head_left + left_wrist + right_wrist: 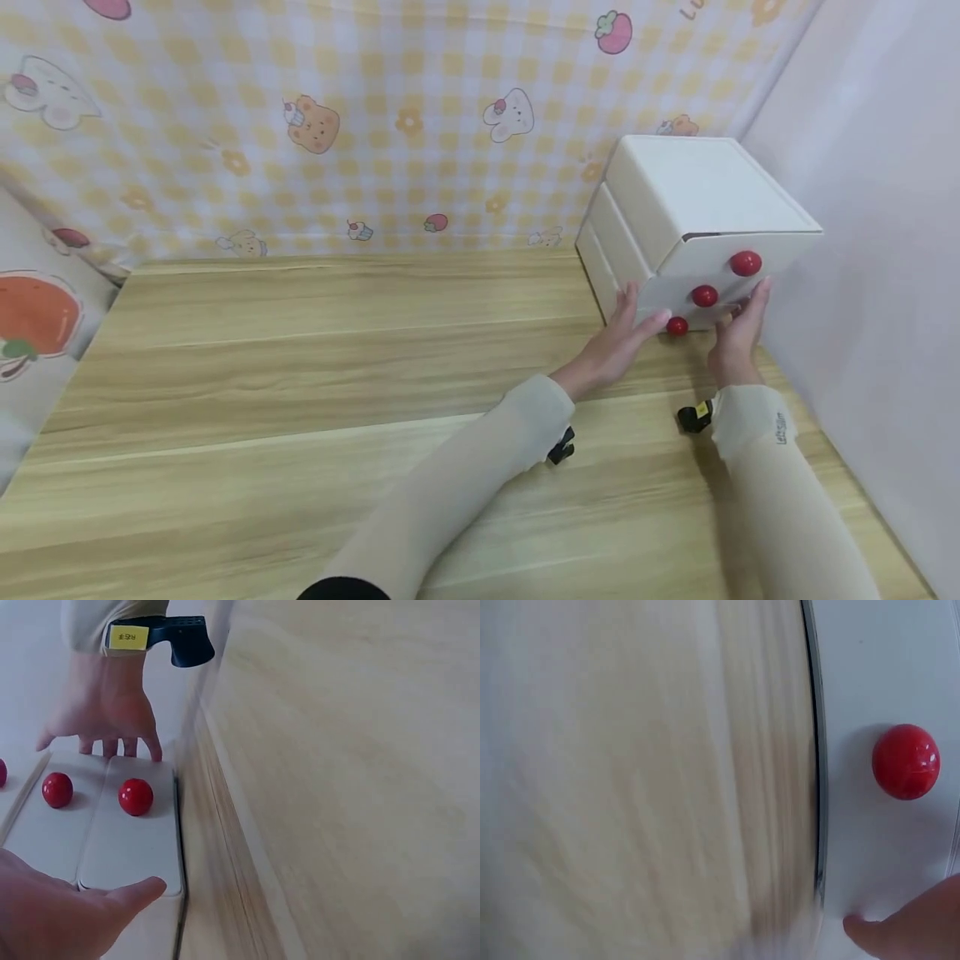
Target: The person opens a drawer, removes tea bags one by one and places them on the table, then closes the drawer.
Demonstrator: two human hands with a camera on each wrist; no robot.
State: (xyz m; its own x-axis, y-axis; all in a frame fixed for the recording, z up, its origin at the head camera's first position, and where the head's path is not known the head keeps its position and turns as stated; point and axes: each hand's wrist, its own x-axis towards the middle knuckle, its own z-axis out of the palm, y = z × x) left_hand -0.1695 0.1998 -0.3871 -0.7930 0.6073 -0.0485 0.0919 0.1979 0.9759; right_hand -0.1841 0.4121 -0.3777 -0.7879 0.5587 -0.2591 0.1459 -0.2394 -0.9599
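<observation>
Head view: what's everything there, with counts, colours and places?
Drawer cabinet: one, white, table's far right corner
Knobs: three, red, cabinet front
Table: one, pale wood, under cabinet
Patterned cloth: one, yellow checked, behind table
Printed sheet: one, white with red prints, left
Wall: one, pale, right
Rounded thing: one, black, bottom edge
Wrist cameras: two, black, cuffs
Sleeves: two, cream, foreground
Left hand: one, bare, cabinet's left edge
Right hand: one, bare, cabinet's right edge
</observation>
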